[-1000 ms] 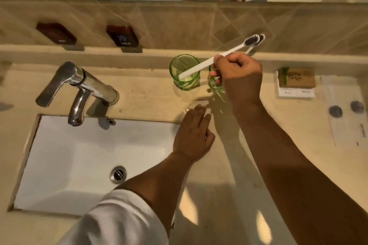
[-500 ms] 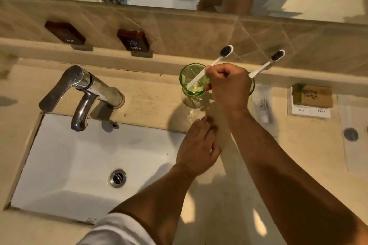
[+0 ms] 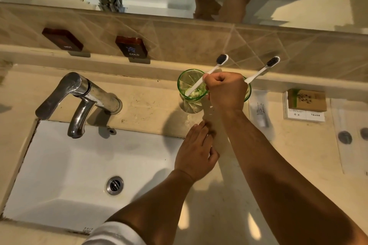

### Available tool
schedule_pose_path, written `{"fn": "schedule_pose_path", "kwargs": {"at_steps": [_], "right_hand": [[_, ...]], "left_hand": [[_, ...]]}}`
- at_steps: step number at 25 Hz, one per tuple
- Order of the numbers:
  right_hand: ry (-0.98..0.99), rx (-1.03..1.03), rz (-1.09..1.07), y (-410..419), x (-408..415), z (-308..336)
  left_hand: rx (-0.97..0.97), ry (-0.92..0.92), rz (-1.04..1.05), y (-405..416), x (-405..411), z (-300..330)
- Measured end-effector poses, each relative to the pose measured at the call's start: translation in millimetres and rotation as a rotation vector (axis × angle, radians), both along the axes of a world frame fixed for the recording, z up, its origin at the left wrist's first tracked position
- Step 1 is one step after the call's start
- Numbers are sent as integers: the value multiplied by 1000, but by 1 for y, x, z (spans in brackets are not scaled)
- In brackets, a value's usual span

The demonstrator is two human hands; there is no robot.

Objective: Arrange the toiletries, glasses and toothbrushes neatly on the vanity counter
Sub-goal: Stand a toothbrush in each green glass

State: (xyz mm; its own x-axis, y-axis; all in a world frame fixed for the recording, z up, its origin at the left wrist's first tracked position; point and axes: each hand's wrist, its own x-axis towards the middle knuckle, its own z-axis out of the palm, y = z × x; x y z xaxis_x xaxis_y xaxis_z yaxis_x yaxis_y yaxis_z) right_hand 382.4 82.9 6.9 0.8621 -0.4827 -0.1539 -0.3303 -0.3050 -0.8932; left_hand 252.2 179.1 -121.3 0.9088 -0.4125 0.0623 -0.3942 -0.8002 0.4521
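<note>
Two green glasses stand side by side at the back of the beige vanity counter (image 3: pixel 298 155). The left glass (image 3: pixel 188 87) holds a white toothbrush (image 3: pixel 216 65) with dark bristles, leaning up and right. My right hand (image 3: pixel 226 91) is curled in a fist around that brush's handle, covering most of the right glass (image 3: pixel 248 90). A second white toothbrush (image 3: pixel 264 68) leans out of the right glass. My left hand (image 3: pixel 196 151) rests flat on the counter in front of the glasses, fingers straight.
A chrome faucet (image 3: pixel 79 97) and white sink basin (image 3: pixel 69 175) fill the left. A small tube (image 3: pixel 259 110), a brown soap box (image 3: pixel 307 99) on a white card, and wrapped round items (image 3: pixel 345 137) lie to the right. Hot and cold plaques (image 3: pixel 131 46) sit on the backsplash below the mirror.
The two toothbrushes were together in my right hand. One now stands in the right glass, and the other has been lowered into the left glass. My left hand stayed put.
</note>
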Motion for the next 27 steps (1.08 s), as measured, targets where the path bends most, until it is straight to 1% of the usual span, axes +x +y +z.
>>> {"fn": "schedule_pose_path", "kwargs": {"at_steps": [8,14,18,24,27], "right_hand": [[95,102,6,-9,3,9],[140,118,22,-10,5,12],[179,73,62,-12,5,13],[159,43,82,-13,4,13],[137,83,80,-16,2,14]], "left_hand": [[1,16,8,-1,-1,2],[24,42,8,-1,-1,3],[34,49,3,0,0,2],[40,46,2,0,0,0],[19,45,-11,-1,-1,4]]}}
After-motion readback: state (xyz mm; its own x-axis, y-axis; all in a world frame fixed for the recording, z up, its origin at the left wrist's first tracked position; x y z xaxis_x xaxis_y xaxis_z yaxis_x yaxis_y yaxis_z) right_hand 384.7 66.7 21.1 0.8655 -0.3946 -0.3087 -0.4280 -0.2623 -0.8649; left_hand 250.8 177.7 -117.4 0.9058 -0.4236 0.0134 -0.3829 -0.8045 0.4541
